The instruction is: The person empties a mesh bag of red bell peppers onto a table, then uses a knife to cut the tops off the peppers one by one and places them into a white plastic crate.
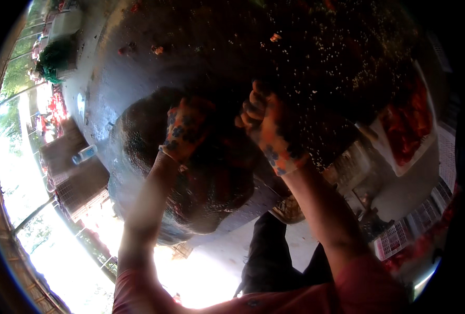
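Both hands wear orange patterned gloves and are over a worktop (pixel 99 78) with a wet sheen. My left hand (pixel 188 125) has its fingers bent down at a large, dark mesh sack (pixel 138 129) that looks full; shadow hides its fingertips. To the right, my right hand (pixel 269 125) is raised with curled fingers, near the sack's dark upper part. Whether anything thin lies between those fingers is too dark to tell. Many small pale seeds (pixel 314 92) and a few reddish scraps (pixel 275 37) are scattered on the dark surface beyond the hands.
At the right stands a white container (pixel 432 129) with red contents, probably peppers. Plastic crates (pixel 393 239) line the lower right. A basket (pixel 289 210) sits below the worktop's edge. Cardboard boxes (pixel 65 151), a bottle (pixel 84 154) and a green net bundle (pixel 53 59) are at the left.
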The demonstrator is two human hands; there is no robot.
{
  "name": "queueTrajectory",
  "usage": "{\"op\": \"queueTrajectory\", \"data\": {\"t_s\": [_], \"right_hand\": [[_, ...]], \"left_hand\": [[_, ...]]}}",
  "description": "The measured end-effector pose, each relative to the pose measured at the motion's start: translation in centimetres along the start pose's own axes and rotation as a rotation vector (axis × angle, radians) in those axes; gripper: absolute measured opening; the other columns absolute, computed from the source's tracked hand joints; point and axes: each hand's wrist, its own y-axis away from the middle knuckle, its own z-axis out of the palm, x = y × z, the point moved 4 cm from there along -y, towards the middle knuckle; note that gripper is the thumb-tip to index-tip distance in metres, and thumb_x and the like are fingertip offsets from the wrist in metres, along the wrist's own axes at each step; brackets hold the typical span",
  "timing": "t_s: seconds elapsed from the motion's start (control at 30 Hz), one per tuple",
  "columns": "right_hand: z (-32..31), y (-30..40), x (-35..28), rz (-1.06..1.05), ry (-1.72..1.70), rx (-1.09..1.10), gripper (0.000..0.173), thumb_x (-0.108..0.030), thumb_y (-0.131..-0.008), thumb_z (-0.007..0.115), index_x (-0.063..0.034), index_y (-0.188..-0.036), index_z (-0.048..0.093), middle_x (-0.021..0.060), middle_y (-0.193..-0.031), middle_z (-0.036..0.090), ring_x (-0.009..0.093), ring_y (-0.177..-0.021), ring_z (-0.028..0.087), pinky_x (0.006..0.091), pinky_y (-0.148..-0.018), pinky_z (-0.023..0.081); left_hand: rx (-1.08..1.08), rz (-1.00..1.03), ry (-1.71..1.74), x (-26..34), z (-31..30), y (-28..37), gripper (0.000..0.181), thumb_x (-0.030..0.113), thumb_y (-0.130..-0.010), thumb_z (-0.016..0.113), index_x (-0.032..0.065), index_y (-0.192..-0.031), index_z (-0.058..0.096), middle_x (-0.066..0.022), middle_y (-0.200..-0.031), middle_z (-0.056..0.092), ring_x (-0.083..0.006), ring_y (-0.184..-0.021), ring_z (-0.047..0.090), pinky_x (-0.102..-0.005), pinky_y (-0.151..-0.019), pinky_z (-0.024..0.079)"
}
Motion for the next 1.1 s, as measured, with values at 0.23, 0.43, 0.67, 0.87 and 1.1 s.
{"op": "queueTrajectory", "data": {"t_s": [0.23,0.43,0.67,0.87,1.1], "right_hand": [[-2.3,-1.5,0.6,0.004,-0.019,-0.065,0.024,-0.027,-0.089,0.048,-0.0197,-0.068,0.041,-0.0083,-0.053,0.025,0.007,-0.045,0.027,0.0322,-0.061,0.042],[-3.2,-0.9,1.4,-0.095,-0.156,-0.206,0.017,-0.026,-0.088,0.05,-0.0177,-0.074,0.045,-0.0064,-0.056,0.035,0.009,-0.046,0.033,0.036,-0.068,0.045],[-4.0,0.6,4.2,-0.168,-0.175,-0.121,0.023,-0.028,-0.087,0.053,-0.01,-0.102,0.056,0.0038,-0.095,0.057,0.018,-0.084,0.055,0.0373,-0.08,0.043],[-7.1,0.7,7.3,-0.144,-0.066,-0.283,0.043,-0.028,-0.082,0.061,-0.0062,-0.117,0.05,0.0084,-0.116,0.052,0.018,-0.106,0.05,0.037,-0.089,0.042],[-4.3,-2.8,10.6,-0.238,0.092,-0.387,0.057,-0.021,-0.077,0.067,-0.0086,-0.127,0.043,0.0087,-0.109,0.056,0.017,-0.097,0.056,0.0311,-0.086,0.044]], "left_hand": [[-0.06,-0.257,0.799,-0.9,-0.3,-0.7,0.02,0.019,-0.083,0.058,0.0077,-0.1,0.058,-0.01,-0.097,0.057,-0.0196,-0.084,0.056,-0.03,-0.071,0.046],[-0.032,-0.435,0.831,3.3,-4.5,0.4,0.028,0.012,-0.085,0.051,0.0021,-0.112,0.05,-0.0099,-0.105,0.055,-0.0153,-0.083,0.054,-0.0258,-0.07,0.043],[0.214,-0.157,0.685,14.5,-16.1,-1.3,0.039,-0.002,-0.084,0.044,-0.0024,-0.122,0.044,-0.0103,-0.115,0.053,-0.0115,-0.082,0.052,-0.0218,-0.069,0.039],[0.111,-0.434,0.758,14.5,-13.9,-5.1,0.047,-0.007,-0.08,0.042,0.0012,-0.126,0.041,-0.0112,-0.121,0.05,-0.0134,-0.086,0.051,-0.0227,-0.075,0.041],[0.032,0.194,0.956,4.6,-11.6,-9.3,0.044,0.02,-0.085,0.048,0.0076,-0.126,0.043,-0.0127,-0.128,0.046,-0.0189,-0.102,0.052,-0.0316,-0.081,0.043]]}}
